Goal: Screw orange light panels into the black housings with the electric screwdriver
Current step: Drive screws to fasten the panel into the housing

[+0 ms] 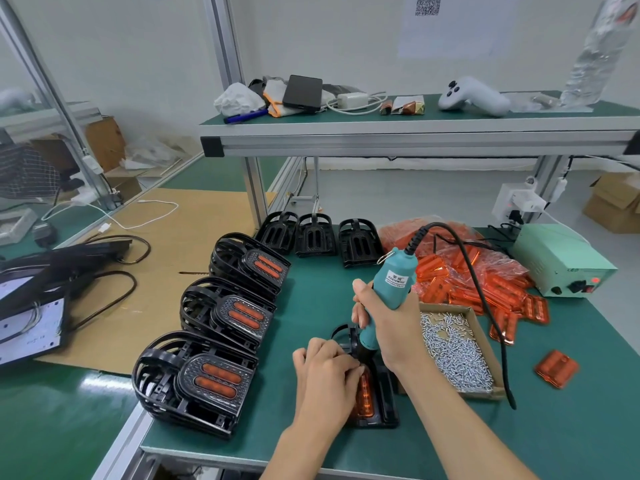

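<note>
We see the right hand point(388, 323) wrapped around the teal electric screwdriver point(389, 289), its tip down at the black housing point(384, 400) lying near the table's front edge; the left hand point(325, 372) curls its fingers onto the orange light panel point(363, 396) seated in that housing. Just right of it sits a cardboard tray of screws point(453, 355) — beyond that, a bagged heap of orange panels point(485, 271) and one loose panel point(557, 369). To the left stand three stacks of finished housings point(207, 379); three empty housings point(317, 235) line the far side. The screwdriver's black cord point(485, 289) arcs over the tray.
</note>
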`<state>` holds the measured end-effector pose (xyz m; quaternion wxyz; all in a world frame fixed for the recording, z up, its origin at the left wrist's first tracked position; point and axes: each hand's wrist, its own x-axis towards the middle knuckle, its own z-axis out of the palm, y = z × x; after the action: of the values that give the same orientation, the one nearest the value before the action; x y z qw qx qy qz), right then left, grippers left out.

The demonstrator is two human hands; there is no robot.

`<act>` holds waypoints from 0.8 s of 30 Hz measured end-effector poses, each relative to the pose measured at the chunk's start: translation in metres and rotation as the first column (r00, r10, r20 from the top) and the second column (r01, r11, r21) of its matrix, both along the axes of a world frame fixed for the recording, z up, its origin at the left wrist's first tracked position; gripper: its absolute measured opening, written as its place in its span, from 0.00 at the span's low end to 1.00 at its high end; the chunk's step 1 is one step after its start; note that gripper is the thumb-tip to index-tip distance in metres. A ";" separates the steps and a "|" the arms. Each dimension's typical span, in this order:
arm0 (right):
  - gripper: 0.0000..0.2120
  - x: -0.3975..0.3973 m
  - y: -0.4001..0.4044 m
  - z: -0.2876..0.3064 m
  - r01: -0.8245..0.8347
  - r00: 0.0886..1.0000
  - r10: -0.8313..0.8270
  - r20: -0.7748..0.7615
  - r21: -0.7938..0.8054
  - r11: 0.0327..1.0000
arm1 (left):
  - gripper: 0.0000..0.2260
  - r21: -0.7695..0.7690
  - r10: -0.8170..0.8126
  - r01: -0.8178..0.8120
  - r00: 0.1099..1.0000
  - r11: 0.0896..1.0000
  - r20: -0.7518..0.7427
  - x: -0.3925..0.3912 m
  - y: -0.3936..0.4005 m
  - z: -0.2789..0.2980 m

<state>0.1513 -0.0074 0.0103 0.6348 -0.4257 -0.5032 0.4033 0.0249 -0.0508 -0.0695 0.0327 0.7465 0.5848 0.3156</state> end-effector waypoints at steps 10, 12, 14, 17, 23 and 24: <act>0.19 -0.004 -0.011 0.008 -0.089 0.989 0.089 0.120 -0.005 0.996 | 0.04 0.023 0.027 -0.028 0.999 0.999 0.029 -0.002 -0.005 0.000; 0.19 -0.007 -0.015 0.012 -0.117 0.981 0.116 0.157 -0.001 0.993 | 0.04 0.025 0.038 -0.038 0.999 0.999 0.033 -0.002 -0.005 0.000; 0.18 -0.010 -0.019 0.014 -0.148 0.971 0.151 0.186 -0.027 0.989 | 0.04 0.021 0.049 -0.050 0.998 0.999 0.043 -0.001 -0.005 -0.002; 0.18 -0.013 -0.024 0.015 -0.189 0.956 0.200 0.214 -0.070 0.980 | 0.04 0.024 0.054 -0.055 0.998 0.998 0.043 -0.001 -0.007 -0.003; 0.15 -0.012 -0.025 0.017 -0.222 0.939 0.238 0.247 -0.090 0.971 | 0.07 0.034 0.080 -0.083 0.993 0.996 0.089 -0.004 -0.023 -0.003; 0.15 -0.012 -0.025 0.017 -0.230 0.932 0.247 0.265 -0.093 0.969 | 0.07 0.038 0.069 -0.073 0.993 0.997 0.096 -0.005 -0.029 -0.004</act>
<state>0.1396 -0.0324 0.0271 0.4920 -0.4325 -0.6218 0.4293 0.0200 -0.0794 -0.0737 0.0335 0.7099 0.6021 0.3638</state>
